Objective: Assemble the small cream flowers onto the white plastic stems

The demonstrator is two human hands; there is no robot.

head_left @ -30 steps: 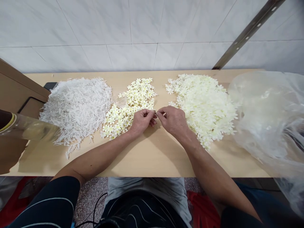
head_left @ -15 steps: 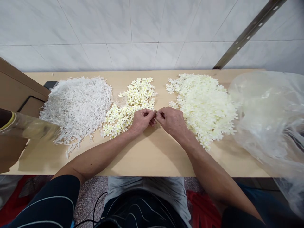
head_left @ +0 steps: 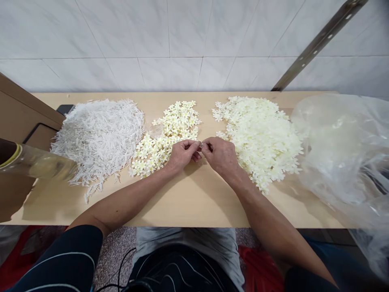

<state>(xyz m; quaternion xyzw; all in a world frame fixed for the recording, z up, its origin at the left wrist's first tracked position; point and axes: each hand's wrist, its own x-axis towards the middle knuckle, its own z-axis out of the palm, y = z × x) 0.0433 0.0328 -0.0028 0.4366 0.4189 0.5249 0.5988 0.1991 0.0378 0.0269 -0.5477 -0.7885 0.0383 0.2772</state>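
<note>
We pinch a tiny pale piece (head_left: 201, 145) between left hand (head_left: 183, 155) and right hand (head_left: 221, 153) – both grips closed, its long axis unclear.

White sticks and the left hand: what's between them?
The smaller flower pile lies between the white sticks and left hand, in the head view.

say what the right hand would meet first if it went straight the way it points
Probably the left hand, whose fingertips face those of the right hand across a tiny piece. Whether the fingers touch is too small to tell.
</note>
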